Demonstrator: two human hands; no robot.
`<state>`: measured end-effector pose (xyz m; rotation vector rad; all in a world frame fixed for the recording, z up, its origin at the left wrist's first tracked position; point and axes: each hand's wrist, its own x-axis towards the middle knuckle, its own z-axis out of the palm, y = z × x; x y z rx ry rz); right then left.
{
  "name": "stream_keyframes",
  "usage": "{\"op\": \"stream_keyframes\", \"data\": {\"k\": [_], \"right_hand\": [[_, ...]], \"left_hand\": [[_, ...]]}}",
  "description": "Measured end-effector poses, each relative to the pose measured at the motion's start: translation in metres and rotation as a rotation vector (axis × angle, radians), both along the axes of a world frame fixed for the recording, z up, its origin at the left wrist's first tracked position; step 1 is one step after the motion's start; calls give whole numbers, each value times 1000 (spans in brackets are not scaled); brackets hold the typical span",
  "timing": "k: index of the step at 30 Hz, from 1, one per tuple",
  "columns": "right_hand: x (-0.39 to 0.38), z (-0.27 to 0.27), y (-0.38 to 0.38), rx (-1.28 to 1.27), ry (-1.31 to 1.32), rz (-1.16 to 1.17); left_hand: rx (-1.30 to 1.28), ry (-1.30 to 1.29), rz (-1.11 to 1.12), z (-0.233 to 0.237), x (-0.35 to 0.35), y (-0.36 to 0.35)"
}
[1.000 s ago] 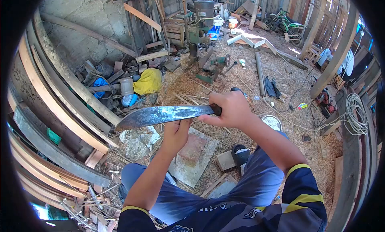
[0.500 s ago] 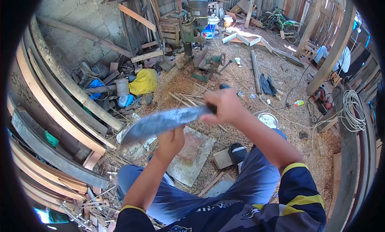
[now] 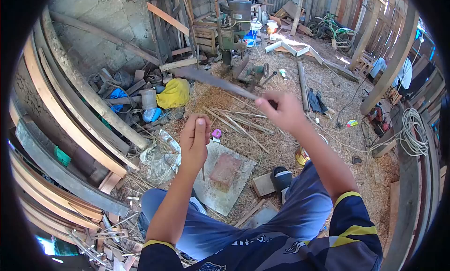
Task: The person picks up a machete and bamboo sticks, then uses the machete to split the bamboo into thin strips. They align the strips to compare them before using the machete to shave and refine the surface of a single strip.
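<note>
My right hand (image 3: 282,112) is closed around the handle of a machete (image 3: 211,80), whose long, wide blade points to the upper left, smeared a little by motion. In front of my left knee, my left hand (image 3: 194,137) is closed with its thumb on top. A thin wooden stick (image 3: 203,173) shows below that fist; the rest of it is hidden by the fingers. The blade is apart from the left hand, above it. Under the hands, a reddish block (image 3: 225,171) lies on a pale flat board (image 3: 213,151) between my feet.
Thin wood strips (image 3: 243,126) and a pink tape measure (image 3: 216,133) lie on the shavings ahead. Curved timbers (image 3: 70,116) lean at the left. A machine (image 3: 240,18) stands at the back. A coiled cable (image 3: 413,133) hangs at the right, and another person (image 3: 404,74) sits behind a post.
The machete has swung up and away from my left hand, its tip now pointing to the upper left. My left hand has moved slightly down, and the stick below it now shows.
</note>
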<state>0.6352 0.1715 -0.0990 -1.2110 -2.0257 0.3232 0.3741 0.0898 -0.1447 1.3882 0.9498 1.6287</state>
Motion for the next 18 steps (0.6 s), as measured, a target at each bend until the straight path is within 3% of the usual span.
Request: {"op": "stream_keyframes", "data": {"k": [6, 12, 15, 18], "right_hand": [[-29, 1, -27, 170, -84, 254], [-36, -4, -29, 304, -168, 324], [-35, -1, -30, 250, -182, 318], [-32, -2, -27, 259, -157, 314]], "left_hand": [[-49, -5, -42, -9, 9, 3], [-115, 79, -70, -14, 7, 0], [-145, -21, -120, -20, 7, 1], [-122, 72, -104, -18, 8, -1]]}}
